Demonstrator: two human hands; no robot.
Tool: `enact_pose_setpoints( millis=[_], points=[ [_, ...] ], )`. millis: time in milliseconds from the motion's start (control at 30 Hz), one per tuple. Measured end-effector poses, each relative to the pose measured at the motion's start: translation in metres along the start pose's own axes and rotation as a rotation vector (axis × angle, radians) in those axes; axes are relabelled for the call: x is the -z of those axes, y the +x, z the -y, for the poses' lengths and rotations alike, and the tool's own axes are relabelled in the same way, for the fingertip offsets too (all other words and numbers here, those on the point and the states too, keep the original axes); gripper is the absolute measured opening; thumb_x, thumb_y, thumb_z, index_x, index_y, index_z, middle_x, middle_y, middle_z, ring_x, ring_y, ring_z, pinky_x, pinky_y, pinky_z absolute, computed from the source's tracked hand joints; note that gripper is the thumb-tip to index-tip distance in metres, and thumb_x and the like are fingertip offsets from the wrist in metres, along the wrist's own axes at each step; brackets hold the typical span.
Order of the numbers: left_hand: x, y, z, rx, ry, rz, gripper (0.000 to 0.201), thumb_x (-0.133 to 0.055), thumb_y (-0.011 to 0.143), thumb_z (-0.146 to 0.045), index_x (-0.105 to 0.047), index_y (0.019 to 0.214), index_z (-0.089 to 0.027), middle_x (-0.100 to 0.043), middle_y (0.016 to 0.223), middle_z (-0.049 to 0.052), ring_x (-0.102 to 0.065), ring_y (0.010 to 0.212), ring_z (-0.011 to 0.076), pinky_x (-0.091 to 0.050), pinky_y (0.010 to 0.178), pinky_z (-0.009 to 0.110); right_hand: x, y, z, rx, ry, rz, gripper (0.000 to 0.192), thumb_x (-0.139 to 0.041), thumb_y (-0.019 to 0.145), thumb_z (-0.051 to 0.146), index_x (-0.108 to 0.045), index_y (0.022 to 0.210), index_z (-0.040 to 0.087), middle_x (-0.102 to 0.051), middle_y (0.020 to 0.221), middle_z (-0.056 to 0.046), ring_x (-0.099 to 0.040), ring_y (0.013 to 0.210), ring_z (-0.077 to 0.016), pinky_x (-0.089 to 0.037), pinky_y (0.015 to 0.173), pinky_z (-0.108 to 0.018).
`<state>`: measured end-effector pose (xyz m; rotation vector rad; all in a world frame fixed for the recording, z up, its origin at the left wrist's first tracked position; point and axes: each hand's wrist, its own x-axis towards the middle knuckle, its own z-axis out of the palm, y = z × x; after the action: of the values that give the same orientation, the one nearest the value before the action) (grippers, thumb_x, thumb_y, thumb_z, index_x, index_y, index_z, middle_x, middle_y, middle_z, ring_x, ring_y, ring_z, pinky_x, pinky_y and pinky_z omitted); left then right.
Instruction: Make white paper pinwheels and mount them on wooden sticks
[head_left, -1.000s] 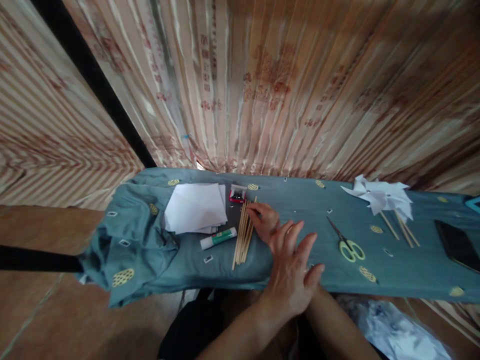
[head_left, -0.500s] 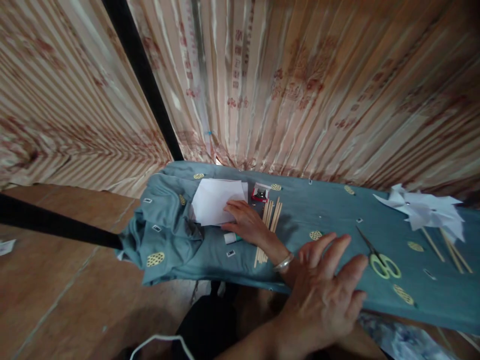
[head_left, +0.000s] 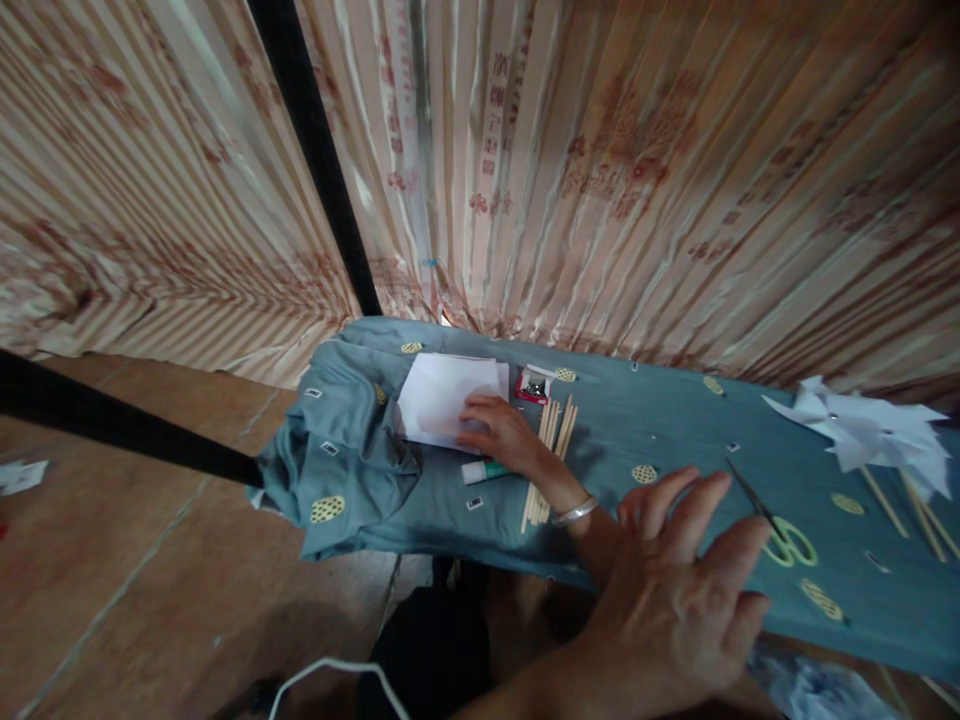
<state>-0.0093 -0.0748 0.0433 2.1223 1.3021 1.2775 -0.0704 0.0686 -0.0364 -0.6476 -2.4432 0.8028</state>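
The right hand, wearing a bracelet, reaches across and rests its fingers on the white paper stack, above the glue stick and beside the wooden sticks. The left hand hovers spread and empty near the scissors on the blue cloth

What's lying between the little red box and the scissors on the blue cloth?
In the head view, the wooden sticks lie just right of the red box. From there to the scissors it's only blue cloth with printed yellow ovals.
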Motion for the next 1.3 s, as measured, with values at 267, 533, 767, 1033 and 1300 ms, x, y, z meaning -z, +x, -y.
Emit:
enact_pose_setpoints(
  millis=[267,533,767,1033,1300],
  points=[
    [0.0,0.0,-0.001,0.008,0.0,0.021,0.048,-0.052,0.093,-0.037,-0.048,0.136,-0.017,-0.037,0.154,0.009,-0.024,0.145,0.0234,-0.027,0.119,0.04,0.001,0.007,0.008,-0.156,0.27,-0.074,0.012,-0.067,0.079,0.014,-0.071,0.069,0.019,-0.073,0.089,-0.004,-0.066,0.088,-0.0187,-0.047,0.084,-0.032],
    [0.0,0.002,0.0,0.006,0.005,0.028,0.045,-0.051,0.093,-0.035,-0.048,0.135,-0.018,-0.038,0.153,0.009,-0.026,0.144,0.0242,-0.031,0.117,0.043,0.009,0.008,0.008,-0.368,0.599,-0.247,0.024,-0.068,0.077,0.04,-0.073,0.073,0.017,-0.069,0.065,0.0,-0.06,0.058,-0.0131,-0.046,0.055,-0.026],
    [0.009,0.001,0.007,-0.047,0.013,-0.01,0.041,-0.045,0.096,-0.034,-0.048,0.133,-0.016,-0.044,0.148,0.014,-0.032,0.141,0.0276,-0.036,0.112,0.048,0.072,-0.025,0.015,-0.42,0.832,-0.409,0.02,-0.075,0.071,0.045,-0.069,0.071,0.025,-0.07,0.071,0.001,-0.063,0.065,-0.0132,-0.054,0.067,-0.029],
    [-0.005,-0.004,0.019,-0.129,0.055,-0.112,0.042,-0.05,0.094,-0.026,-0.043,0.135,-0.019,-0.046,0.144,0.017,-0.035,0.14,0.0277,-0.038,0.108,0.05,0.14,-0.118,0.017,-0.576,0.91,-0.769,0.026,-0.084,0.058,0.038,-0.066,0.067,0.023,-0.064,0.061,0.005,-0.058,0.054,-0.0108,-0.051,0.057,-0.025],
    [-0.006,0.003,0.046,0.071,0.126,-0.169,0.077,-0.057,0.09,-0.031,-0.014,0.153,-0.025,-0.034,0.154,0.016,-0.031,0.143,0.0318,-0.033,0.113,0.055,0.165,-0.195,0.051,-0.308,-0.207,-0.741,0.01,-0.062,0.088,0.024,-0.071,0.091,0.027,-0.073,0.1,-0.005,-0.066,0.096,-0.0221,-0.052,0.091,-0.042]
  ],
)
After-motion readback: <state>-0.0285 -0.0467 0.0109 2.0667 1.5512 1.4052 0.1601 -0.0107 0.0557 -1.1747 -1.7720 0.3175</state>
